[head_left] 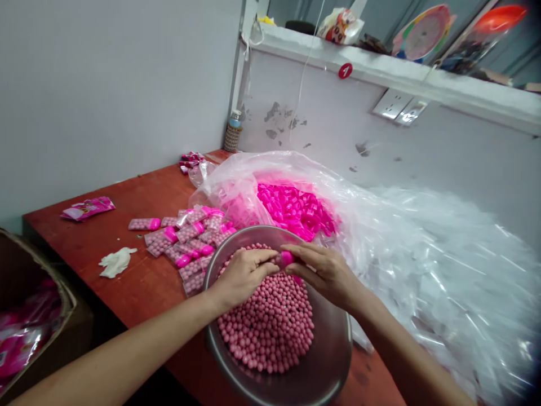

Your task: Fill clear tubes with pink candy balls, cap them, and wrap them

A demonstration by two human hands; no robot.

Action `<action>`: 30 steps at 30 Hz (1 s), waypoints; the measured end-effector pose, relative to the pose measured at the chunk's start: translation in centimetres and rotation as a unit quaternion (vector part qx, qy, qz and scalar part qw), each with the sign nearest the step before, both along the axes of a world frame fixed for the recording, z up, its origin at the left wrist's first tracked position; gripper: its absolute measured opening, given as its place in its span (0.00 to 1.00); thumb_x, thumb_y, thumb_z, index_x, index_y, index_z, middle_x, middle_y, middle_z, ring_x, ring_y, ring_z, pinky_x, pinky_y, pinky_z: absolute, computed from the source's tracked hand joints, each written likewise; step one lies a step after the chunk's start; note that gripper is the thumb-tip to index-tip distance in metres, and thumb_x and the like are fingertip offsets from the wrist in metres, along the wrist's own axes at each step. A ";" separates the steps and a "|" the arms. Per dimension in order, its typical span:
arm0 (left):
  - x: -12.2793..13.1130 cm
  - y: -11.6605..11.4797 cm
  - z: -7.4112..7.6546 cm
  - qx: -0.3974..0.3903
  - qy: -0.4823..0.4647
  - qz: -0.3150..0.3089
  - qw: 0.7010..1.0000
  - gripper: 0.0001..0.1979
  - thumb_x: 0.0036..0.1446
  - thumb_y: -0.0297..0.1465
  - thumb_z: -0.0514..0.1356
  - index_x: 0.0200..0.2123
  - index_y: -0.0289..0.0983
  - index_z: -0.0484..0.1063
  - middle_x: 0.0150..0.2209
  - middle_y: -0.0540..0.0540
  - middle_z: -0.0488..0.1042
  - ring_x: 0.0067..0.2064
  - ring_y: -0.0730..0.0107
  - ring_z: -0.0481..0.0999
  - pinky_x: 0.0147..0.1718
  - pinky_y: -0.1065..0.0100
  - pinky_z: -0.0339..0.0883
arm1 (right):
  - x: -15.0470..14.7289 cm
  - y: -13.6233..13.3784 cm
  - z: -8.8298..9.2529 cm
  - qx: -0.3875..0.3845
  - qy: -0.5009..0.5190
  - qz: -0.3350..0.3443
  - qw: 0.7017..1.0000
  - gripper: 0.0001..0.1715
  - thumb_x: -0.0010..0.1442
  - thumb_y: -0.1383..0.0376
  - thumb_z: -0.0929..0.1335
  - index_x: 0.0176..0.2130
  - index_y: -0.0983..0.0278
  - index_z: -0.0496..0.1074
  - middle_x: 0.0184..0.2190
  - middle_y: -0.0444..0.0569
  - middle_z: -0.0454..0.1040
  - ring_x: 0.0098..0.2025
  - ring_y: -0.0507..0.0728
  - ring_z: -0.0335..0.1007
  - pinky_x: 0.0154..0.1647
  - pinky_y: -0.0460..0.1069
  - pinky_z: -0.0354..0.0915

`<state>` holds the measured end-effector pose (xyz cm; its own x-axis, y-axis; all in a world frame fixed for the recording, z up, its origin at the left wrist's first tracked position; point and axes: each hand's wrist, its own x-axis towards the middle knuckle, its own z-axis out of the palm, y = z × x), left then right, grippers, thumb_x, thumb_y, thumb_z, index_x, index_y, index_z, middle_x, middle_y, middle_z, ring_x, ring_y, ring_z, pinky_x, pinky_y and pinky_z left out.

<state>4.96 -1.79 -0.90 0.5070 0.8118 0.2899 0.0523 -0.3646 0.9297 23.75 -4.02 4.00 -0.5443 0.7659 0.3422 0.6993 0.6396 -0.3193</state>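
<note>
A steel bowl [325, 361] at the table's near edge holds a heap of small pink balls [270, 321]. Both my hands meet over the bowl's far side. My left hand [243, 275] is closed on a small container that its fingers mostly hide. My right hand [323, 270] pinches a bright pink cap [286, 258] at that container's end. Left of the bowl lies a pile of filled clear tubes with pink caps [186, 239]. Behind the bowl an open plastic bag [236, 186] holds many loose pink caps [296, 208].
The red-brown table [143, 282] carries a crumpled white glove [116, 262], pink packets [87, 207] and a small bottle [233, 131] in the corner. A heap of clear plastic [443, 265] fills the right side. A cardboard box [38, 316] with pink packs stands at the left.
</note>
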 end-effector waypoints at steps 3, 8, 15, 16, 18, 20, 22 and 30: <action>-0.2 -0.3 0.1 0.019 0.002 0.021 1.000 0.09 0.57 0.27 0.56 0.36 0.37 0.76 0.34 0.48 0.77 0.40 0.66 0.73 0.40 0.71 0.62 | -0.3 -0.1 -0.4 0.017 -0.043 0.017 0.999 0.17 0.63 0.63 0.61 0.51 0.64 0.65 0.36 0.54 0.74 0.36 0.56 0.72 0.34 0.48 0.68; -0.6 -0.8 0.0 0.033 0.013 0.018 0.999 0.08 0.57 0.28 0.56 0.35 0.36 0.76 0.34 0.47 0.77 0.36 0.68 0.74 0.37 0.71 0.63 | -0.4 -1.0 -0.8 0.069 -0.094 0.050 0.992 0.21 0.64 0.66 0.59 0.56 0.66 0.57 0.33 0.54 0.71 0.31 0.56 0.69 0.29 0.48 0.67; -0.4 -0.8 -0.7 0.134 0.048 0.009 0.990 0.10 0.58 0.26 0.54 0.31 0.34 0.75 0.27 0.47 0.75 0.28 0.71 0.72 0.31 0.72 0.61 | -1.1 -1.3 -1.0 0.086 -0.155 0.080 0.981 0.18 0.63 0.72 0.57 0.53 0.69 0.58 0.29 0.53 0.71 0.29 0.56 0.66 0.28 0.51 0.66; -0.4 -0.8 -0.7 0.130 0.047 0.017 0.990 0.09 0.57 0.26 0.55 0.31 0.34 0.75 0.25 0.48 0.74 0.27 0.72 0.71 0.30 0.72 0.61 | -1.1 -1.1 -1.0 0.081 -0.145 0.085 0.983 0.18 0.63 0.72 0.58 0.53 0.69 0.58 0.30 0.54 0.71 0.29 0.56 0.67 0.28 0.51 0.67; -0.3 -0.7 -0.5 0.087 0.034 0.030 0.995 0.09 0.56 0.26 0.55 0.30 0.34 0.76 0.25 0.48 0.74 0.28 0.71 0.71 0.31 0.72 0.61 | -0.9 -0.8 -1.0 0.060 -0.102 0.077 0.990 0.19 0.63 0.69 0.59 0.54 0.68 0.59 0.34 0.56 0.72 0.32 0.56 0.68 0.31 0.50 0.68; -0.2 -0.4 -0.1 0.016 -0.005 0.019 1.000 0.08 0.56 0.27 0.56 0.31 0.34 0.76 0.29 0.47 0.76 0.33 0.69 0.73 0.35 0.71 0.63 | -0.5 -0.8 -0.8 0.012 -0.030 0.041 0.999 0.21 0.62 0.65 0.61 0.55 0.65 0.61 0.38 0.56 0.73 0.37 0.57 0.70 0.36 0.51 0.68; -0.1 -0.1 0.3 -0.071 -0.062 -0.003 0.996 0.09 0.55 0.28 0.57 0.36 0.33 0.76 0.35 0.45 0.77 0.39 0.65 0.74 0.40 0.70 0.64 | 0.2 -1.1 -0.7 -0.078 0.077 -0.008 0.994 0.22 0.60 0.63 0.64 0.55 0.62 0.63 0.43 0.55 0.72 0.41 0.58 0.70 0.41 0.52 0.68; 0.0 0.7 0.0 -0.148 -0.119 -0.025 0.981 0.13 0.52 0.29 0.59 0.41 0.33 0.76 0.37 0.45 0.78 0.39 0.64 0.74 0.40 0.69 0.66 | 1.9 -1.4 -2.3 -0.375 0.507 -0.077 0.772 0.17 0.50 0.55 0.72 0.37 0.62 0.75 0.28 0.46 0.75 0.28 0.51 0.70 0.32 0.46 0.69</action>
